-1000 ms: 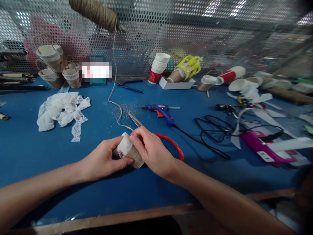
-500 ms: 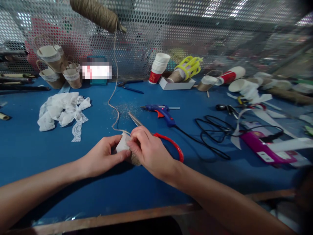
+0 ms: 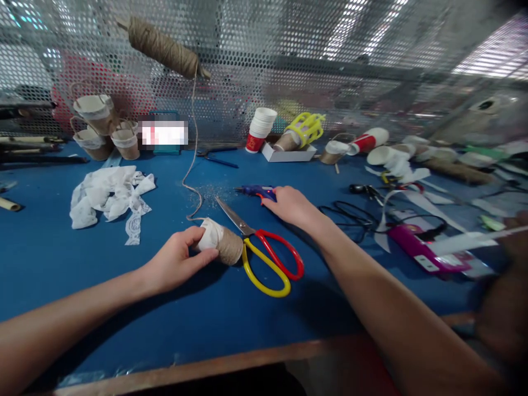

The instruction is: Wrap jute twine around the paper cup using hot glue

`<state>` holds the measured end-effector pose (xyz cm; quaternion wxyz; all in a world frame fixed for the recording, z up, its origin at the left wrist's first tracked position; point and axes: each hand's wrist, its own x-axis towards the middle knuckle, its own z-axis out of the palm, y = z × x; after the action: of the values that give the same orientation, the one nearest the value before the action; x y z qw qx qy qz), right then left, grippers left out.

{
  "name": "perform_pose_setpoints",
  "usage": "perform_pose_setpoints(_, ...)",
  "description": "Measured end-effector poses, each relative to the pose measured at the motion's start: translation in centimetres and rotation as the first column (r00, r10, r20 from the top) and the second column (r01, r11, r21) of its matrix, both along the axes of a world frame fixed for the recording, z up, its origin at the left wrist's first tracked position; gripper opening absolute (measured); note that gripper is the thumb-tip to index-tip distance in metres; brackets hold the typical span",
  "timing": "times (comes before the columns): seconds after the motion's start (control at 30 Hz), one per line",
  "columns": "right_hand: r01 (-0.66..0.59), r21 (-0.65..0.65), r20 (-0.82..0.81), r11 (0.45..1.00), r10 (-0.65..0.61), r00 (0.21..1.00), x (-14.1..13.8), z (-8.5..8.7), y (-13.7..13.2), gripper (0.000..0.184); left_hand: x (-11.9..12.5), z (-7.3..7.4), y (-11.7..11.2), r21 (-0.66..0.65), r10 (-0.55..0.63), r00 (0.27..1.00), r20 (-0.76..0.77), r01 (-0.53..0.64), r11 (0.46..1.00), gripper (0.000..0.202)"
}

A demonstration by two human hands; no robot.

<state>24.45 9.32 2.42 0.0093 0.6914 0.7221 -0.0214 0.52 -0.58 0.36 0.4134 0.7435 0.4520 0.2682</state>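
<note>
My left hand [image 3: 181, 256] grips a small white paper cup [image 3: 209, 234] lying on its side, its other end wrapped in brown twine [image 3: 230, 246]. From the cup a loose strand [image 3: 195, 159] rises to a twine spool [image 3: 163, 47] hung on the mesh. To the right, my right hand [image 3: 292, 204] is closed around the blue hot glue gun [image 3: 256, 190], hiding most of its handle. Between the hands lie scissors [image 3: 245, 228] with one red and one yellow handle, touching or very close to the cup.
White lace strips [image 3: 109, 192] lie in a heap at left. Twine-wrapped cups [image 3: 126, 144] stand behind them. Pliers [image 3: 220, 159], stacked paper cups [image 3: 258, 129] and a white box [image 3: 289, 154] sit at the back. A black cable [image 3: 350, 217] and a purple device [image 3: 424, 247] are at right.
My right hand has left the cup and moved right onto the glue gun. The twine-wrapped part and the scissors' handles are now uncovered. My left hand still holds the cup. The view has shifted slightly.
</note>
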Motion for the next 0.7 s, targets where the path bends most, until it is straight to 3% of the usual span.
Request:
perform_pose_setpoints(0.27,0.096,-0.065,-0.066,0.993,-0.101,0.993,0.6,-0.1,0.5,0.035,-0.2,0.1,0.4,0.062,0.016,0.999,-0.030,-0.014,0.998,0.020)
perform_pose_setpoints(0.4,0.098,-0.100,-0.120,0.990,-0.109,0.987,0.9,0.0,0.4,0.011,-0.3,0.2,0.6,0.077,0.030,0.998,-0.057,-0.026,0.997,0.020)
perform_pose_setpoints(0.5,0.075,-0.105,-0.237,0.992,-0.098,0.967,1.0,0.3,0.1,0.010,-0.4,0.1,0.8,0.079,0.031,0.997,-0.071,-0.025,0.997,0.019)
perform_pose_setpoints(0.63,0.039,-0.057,-0.466,0.998,-0.062,0.883,0.7,1.4,-1.3,0.023,-0.5,0.0,1.0,0.083,0.048,0.997,-0.066,-0.043,0.996,0.020)
perform_pose_setpoints(0.7,0.016,-0.022,-0.668,1.000,-0.027,0.743,0.3,2.2,-2.2,0.024,-0.6,0.0,1.1,0.069,0.058,0.997,-0.058,-0.054,0.996,0.021)
